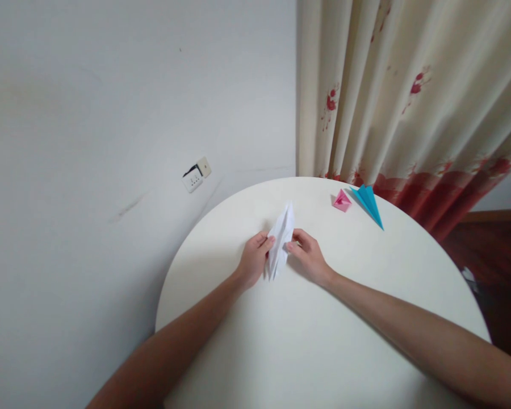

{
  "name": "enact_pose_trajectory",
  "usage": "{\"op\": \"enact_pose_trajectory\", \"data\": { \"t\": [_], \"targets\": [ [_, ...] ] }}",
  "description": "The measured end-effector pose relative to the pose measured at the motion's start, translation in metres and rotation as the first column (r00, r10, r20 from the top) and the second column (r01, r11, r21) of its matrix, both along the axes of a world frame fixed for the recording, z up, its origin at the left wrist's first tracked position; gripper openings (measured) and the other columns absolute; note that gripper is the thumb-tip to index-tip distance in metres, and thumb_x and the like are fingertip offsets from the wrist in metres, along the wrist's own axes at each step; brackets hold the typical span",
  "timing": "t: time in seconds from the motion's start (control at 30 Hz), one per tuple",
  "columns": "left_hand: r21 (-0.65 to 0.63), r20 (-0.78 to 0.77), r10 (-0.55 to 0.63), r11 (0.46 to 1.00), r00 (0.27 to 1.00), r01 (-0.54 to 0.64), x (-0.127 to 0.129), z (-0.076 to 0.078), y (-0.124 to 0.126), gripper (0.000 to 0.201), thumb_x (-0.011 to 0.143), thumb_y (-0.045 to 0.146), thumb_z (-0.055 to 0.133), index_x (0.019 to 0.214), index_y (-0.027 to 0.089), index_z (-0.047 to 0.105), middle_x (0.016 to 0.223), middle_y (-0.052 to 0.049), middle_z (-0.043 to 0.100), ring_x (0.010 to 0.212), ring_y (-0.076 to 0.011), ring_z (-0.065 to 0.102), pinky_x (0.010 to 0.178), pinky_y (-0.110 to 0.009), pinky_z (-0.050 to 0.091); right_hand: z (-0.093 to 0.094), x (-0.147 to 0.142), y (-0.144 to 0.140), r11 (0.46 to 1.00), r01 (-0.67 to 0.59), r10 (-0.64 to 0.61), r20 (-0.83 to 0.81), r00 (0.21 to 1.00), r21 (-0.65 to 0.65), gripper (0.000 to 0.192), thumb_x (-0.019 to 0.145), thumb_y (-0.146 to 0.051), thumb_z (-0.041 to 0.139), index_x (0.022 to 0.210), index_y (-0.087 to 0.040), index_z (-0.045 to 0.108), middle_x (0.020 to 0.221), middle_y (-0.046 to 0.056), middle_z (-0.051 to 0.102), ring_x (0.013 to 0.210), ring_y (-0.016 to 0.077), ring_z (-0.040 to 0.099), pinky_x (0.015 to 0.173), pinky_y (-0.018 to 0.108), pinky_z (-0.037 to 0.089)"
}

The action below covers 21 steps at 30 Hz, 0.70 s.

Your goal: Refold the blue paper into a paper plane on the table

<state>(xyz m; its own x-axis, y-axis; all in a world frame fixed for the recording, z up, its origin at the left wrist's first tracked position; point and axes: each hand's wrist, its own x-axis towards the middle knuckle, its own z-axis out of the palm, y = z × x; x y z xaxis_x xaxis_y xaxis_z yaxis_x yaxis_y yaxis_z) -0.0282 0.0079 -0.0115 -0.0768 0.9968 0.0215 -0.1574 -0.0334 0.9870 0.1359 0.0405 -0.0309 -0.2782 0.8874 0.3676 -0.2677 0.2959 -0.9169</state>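
Note:
A folded white sheet of paper (281, 238), long and pointed at its ends, is held over the table between both hands. My left hand (254, 257) pinches its left edge, with the thumb on the near face and the fingers behind. On the opposite edge, my right hand (307, 255) grips the paper between thumb and curled fingers. Several layers and creases show along its length. The fingertips behind the paper are hidden.
The round white table (247, 352) stands against a pale wall with a socket (193, 180). Toward its far right edge lie a pink folded paper piece (342, 201) and a blue paper plane (368, 205). A cream and red curtain (392, 102) hangs behind.

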Motion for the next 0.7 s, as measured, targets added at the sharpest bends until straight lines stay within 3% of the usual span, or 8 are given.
{"op": "enact_pose_trajectory", "data": {
  "t": [0.13,0.23,0.3,0.4,0.47,0.57,0.7],
  "targets": [
    [-0.107,0.034,-0.071,0.992,0.997,0.074,0.002,0.007,-0.004,0.053,0.073,0.052,0.08,0.107,0.018,0.06,0.074,0.001,0.067,0.056,-0.0117,0.059,0.05,-0.021,0.042,0.003,0.001,-0.003,0.997,-0.076,0.075,-0.06,0.995,-0.022,0.053,0.078,-0.054,0.076,0.122,-0.026,0.065,0.123,0.008,0.068,0.105,0.0243,0.063,0.09,0.04,0.052],
    [-0.13,-0.016,-0.053,0.99,0.998,0.05,0.002,0.006,-0.005,0.056,0.072,0.051,0.079,0.112,0.02,0.055,0.069,0.003,0.066,0.051,-0.0113,0.057,0.045,-0.02,0.038,0.003,0.0,-0.004,0.983,-0.161,0.156,-0.062,0.986,-0.086,0.038,0.077,-0.053,0.077,0.097,-0.021,0.074,0.098,0.007,0.075,0.095,0.0257,0.066,0.091,0.042,0.051],
    [-0.104,-0.083,-0.021,0.995,0.996,0.012,0.001,0.003,-0.003,0.049,0.076,0.049,0.075,0.111,0.021,0.054,0.071,0.003,0.067,0.053,-0.012,0.059,0.047,-0.02,0.039,0.001,-0.001,-0.004,0.98,-0.124,0.115,-0.062,0.991,-0.153,0.035,0.074,-0.052,0.079,0.084,-0.019,0.074,0.083,0.005,0.074,0.082,0.0246,0.066,0.082,0.04,0.053],
    [0.086,-0.234,0.131,0.99,0.963,-0.114,-0.002,-0.002,0.0,0.034,0.086,0.044,0.066,0.108,0.02,0.056,0.091,-0.003,0.07,0.074,-0.0152,0.067,0.062,-0.024,0.051,0.0,-0.004,-0.002,0.974,0.015,-0.024,-0.039,0.999,-0.227,0.032,0.069,-0.048,0.08,0.076,-0.018,0.073,0.072,0.003,0.071,0.068,0.0203,0.061,0.066,0.034,0.05],
    [0.278,-0.351,0.251,0.948,0.902,-0.155,-0.004,-0.001,-0.001,0.029,0.09,0.038,0.061,0.112,0.02,0.057,0.107,-0.007,0.069,0.089,-0.0168,0.068,0.075,-0.027,0.054,0.001,-0.005,0.0,0.965,0.088,-0.095,-0.019,0.995,-0.247,0.029,0.068,-0.045,0.079,0.076,-0.017,0.073,0.071,0.003,0.07,0.064,0.0182,0.058,0.061,0.031,0.047],
    [0.484,-0.541,0.311,0.875,0.781,-0.012,-0.004,0.004,-0.005,0.031,0.09,0.027,0.064,0.12,0.022,0.061,0.118,-0.008,0.065,0.101,-0.0183,0.065,0.083,-0.029,0.054,0.002,-0.004,0.001,0.961,0.121,-0.131,-0.025,0.991,-0.248,0.028,0.069,-0.043,0.077,0.077,-0.017,0.073,0.071,0.002,0.07,0.063,0.0171,0.056,0.058,0.03,0.045],
    [0.517,-0.713,0.312,0.839,0.629,0.169,-0.004,0.01,-0.01,0.026,0.092,0.02,0.063,0.116,0.024,0.071,0.109,-0.006,0.068,0.102,-0.0192,0.065,0.092,-0.031,0.052,0.004,-0.004,0.0,0.974,0.105,-0.111,-0.024,0.993,-0.201,0.031,0.072,-0.047,0.076,0.079,-0.018,0.073,0.069,0.002,0.068,0.064,0.0179,0.056,0.058,0.03,0.045]
  ]
}}
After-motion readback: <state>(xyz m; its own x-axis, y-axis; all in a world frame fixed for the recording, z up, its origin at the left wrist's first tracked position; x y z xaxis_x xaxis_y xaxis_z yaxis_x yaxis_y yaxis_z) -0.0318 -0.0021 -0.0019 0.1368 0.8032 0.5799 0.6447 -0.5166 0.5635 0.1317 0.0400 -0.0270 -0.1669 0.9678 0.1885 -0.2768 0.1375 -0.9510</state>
